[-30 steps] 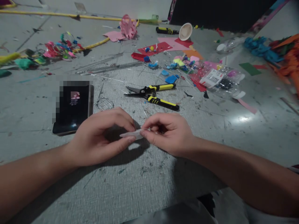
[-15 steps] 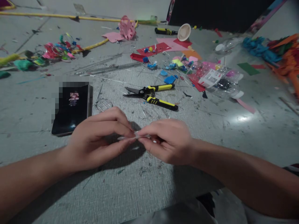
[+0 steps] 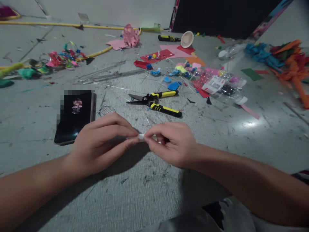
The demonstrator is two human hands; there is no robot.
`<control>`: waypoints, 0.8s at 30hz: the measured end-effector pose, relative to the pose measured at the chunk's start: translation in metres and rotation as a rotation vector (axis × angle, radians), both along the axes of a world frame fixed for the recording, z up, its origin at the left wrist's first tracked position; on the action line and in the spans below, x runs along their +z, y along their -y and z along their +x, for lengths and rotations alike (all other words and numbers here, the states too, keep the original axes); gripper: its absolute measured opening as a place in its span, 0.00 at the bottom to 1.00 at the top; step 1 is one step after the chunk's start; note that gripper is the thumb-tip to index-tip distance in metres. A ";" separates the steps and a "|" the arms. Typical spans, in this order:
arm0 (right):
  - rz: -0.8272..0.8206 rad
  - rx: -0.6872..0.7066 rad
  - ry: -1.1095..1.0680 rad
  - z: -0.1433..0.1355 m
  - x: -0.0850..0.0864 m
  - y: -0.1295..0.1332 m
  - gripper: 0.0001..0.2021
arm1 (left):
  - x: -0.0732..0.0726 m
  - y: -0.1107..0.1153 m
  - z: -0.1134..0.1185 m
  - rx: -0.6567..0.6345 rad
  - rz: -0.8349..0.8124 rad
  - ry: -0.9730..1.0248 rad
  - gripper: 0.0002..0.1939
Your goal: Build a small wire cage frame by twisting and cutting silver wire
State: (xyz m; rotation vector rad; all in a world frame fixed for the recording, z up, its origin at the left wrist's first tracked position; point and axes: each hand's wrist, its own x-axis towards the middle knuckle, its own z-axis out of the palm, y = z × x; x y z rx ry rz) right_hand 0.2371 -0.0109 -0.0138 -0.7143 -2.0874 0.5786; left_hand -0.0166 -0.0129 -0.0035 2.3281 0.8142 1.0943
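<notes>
Between the fingertips of both hands is a small, thin whitish piece, partly see-through; its kind cannot be made out and most of it is hidden. My left hand pinches one end between thumb and fingers. From the other side my right hand grips it with thumb and forefinger. Just beyond my left fingers lies a small round wire grid, partly covered. Yellow-and-black snips rest with their blades apart past the hands. A dark phone lies left of my left hand.
Behind the snips lie red paper, blue scraps and a clear plastic container with bright bits inside. Thin metal wires stretch across the left middle. Farther back are a yellow cord, a pink paper bundle and a white cup.
My fingertips have drawn slightly apart, so more of the whitish piece shows between them. The view has tilted a little, with the far things lower in it.
</notes>
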 end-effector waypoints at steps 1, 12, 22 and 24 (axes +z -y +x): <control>0.003 -0.023 -0.016 -0.001 -0.002 0.000 0.02 | -0.001 0.000 -0.001 0.023 0.014 0.013 0.13; 0.097 0.091 -0.028 -0.001 -0.009 -0.001 0.05 | -0.001 0.001 -0.004 -0.032 0.100 -0.079 0.16; 0.356 -0.156 0.217 0.007 0.019 0.003 0.10 | -0.002 0.000 -0.002 0.275 0.385 -0.067 0.11; 0.430 -0.088 0.248 0.012 0.036 0.026 0.11 | -0.006 -0.001 -0.001 0.324 0.426 -0.101 0.12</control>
